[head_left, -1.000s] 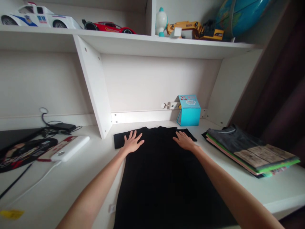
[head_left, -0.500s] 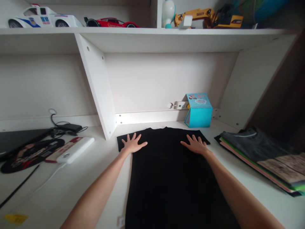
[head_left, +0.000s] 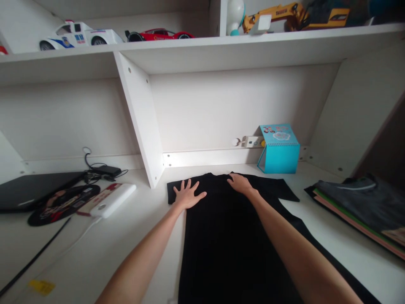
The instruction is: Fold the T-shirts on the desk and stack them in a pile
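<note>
A black T-shirt [head_left: 221, 236] lies spread flat on the white desk, its neckline toward the back and its short sleeves out to the sides. Spread fingers of my left hand [head_left: 187, 195] rest flat on the shirt by the left sleeve. At the neckline, my right hand [head_left: 240, 184] has its fingers drawn together on the collar edge. My right forearm crosses over the shirt and covers part of it.
A turquoise desk calendar [head_left: 281, 158] stands behind the right sleeve, beside a power strip [head_left: 253, 141]. Folded clothes [head_left: 354, 202] are stacked at right. To the left lie a white box-shaped device [head_left: 114, 200], a round fan [head_left: 65, 204], cables and a black laptop [head_left: 38, 190]. Toys line the shelf [head_left: 190, 46] above.
My right hand has moved from the right shoulder leftward to the collar, its fingers drawing in. My left hand stays on the left side of the shirt. The view has shifted.
</note>
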Available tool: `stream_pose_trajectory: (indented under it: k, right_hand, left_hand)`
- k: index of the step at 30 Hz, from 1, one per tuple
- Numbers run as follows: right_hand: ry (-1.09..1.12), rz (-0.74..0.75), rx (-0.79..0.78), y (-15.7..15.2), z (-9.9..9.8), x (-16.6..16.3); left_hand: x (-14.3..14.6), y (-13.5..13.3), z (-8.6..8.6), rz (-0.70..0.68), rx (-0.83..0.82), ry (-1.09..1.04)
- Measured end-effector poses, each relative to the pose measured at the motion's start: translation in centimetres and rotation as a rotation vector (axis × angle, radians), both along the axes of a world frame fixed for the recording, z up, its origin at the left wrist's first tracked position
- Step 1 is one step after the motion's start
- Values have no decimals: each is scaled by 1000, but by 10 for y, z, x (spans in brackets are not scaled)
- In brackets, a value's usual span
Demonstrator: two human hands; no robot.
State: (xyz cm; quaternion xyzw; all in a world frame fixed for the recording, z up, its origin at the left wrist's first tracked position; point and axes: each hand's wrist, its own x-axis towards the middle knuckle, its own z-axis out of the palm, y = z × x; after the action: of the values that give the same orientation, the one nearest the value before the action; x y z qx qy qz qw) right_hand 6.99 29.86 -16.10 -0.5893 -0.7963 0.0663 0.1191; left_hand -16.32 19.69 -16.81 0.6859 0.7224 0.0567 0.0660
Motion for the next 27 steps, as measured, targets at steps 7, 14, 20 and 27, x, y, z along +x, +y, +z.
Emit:
stream_pose_trajectory:
  k: [7,14,20,27]
  right_hand:
    - [-10,-68,-91,-1,-9,3]
    - [-55,289,-109,-73,19,-39]
    - [-55,533,-239,-188,28,-31]
    - [66,688,347,-298,-31,-3]
  left_hand:
    - [0,-1,1,13,-10,4]
    - [-1,5,-2,25,-6,22]
    - [-2,8,-1,37,-2,50]
    - [-4,9,6,17,-45,10]
